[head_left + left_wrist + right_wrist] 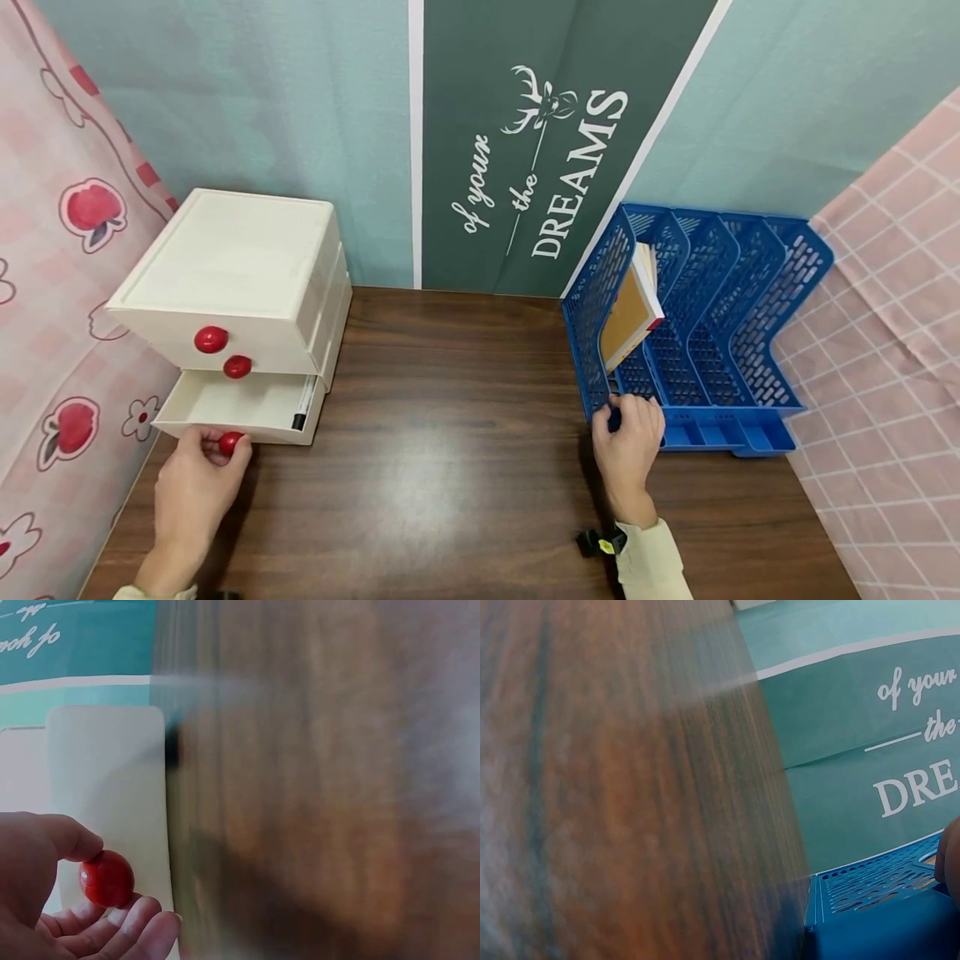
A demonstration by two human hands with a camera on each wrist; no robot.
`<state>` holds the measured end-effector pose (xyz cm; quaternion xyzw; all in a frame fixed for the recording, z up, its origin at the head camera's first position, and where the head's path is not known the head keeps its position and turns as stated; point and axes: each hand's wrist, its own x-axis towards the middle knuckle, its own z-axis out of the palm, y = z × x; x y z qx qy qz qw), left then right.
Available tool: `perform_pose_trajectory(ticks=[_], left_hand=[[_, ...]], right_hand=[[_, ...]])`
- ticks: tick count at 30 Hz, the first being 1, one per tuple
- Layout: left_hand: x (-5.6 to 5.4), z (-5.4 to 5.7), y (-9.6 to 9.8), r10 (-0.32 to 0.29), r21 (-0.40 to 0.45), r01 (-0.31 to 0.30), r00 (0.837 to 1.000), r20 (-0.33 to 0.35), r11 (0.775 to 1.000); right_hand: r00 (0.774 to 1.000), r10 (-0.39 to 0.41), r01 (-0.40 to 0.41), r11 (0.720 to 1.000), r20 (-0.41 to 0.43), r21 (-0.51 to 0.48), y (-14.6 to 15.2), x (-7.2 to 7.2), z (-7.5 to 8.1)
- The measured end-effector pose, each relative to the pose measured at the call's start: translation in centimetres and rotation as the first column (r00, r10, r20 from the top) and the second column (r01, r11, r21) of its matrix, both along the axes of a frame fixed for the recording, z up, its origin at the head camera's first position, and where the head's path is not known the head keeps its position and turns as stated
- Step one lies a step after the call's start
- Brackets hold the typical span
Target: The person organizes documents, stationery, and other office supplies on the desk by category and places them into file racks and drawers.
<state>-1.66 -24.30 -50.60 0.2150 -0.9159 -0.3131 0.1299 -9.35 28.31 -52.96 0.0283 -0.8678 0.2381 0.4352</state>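
Note:
On the left, my left hand (197,482) pinches the red round knob (231,443) of the bottom drawer (240,398) between thumb and fingers. That drawer is pulled out from a white drawer unit (225,258); a white marker with a black cap (302,407) lies inside along its right wall. The left wrist view shows the knob (107,879) between thumb and fingertips. At the right, my right hand (628,442) grips the front left corner of a blue file rack (686,412). In the right wrist view only a little of that hand shows, over the rack (885,919).
A yellow-brown book (628,321) leans in the rack's leftmost slot. Two more red knobs (212,339) sit on the upper drawers. Brown wood table (427,467) lies between unit and rack. Printed cloths hang behind and at both sides.

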Motion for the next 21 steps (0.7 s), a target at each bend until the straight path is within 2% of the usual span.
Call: perform_pose_trajectory(ticks=[4, 12, 21], left_hand=[[-0.8, 0.2, 0.0, 0.007, 0.009, -0.007, 1.0, 0.006, 1.0], [-3.5, 0.3, 0.3, -0.036, 0.045, 0.036, 0.999, -0.013, 0.998], [-5.5, 0.4, 0.2, -0.016, 0.087, 0.018, 1.0, -0.017, 0.996]], right_hand=[[1.0, 0.01, -0.01, 1.0, -0.022, 0.001, 0.0, -0.1, 0.0], [1.0, 0.009, -0.009, 1.0, -0.02, 0.005, -0.1, -0.1, 0.0], [1.0, 0.0, 0.0, 1.0, -0.002, 0.019, 0.0, 0.0, 0.1]])
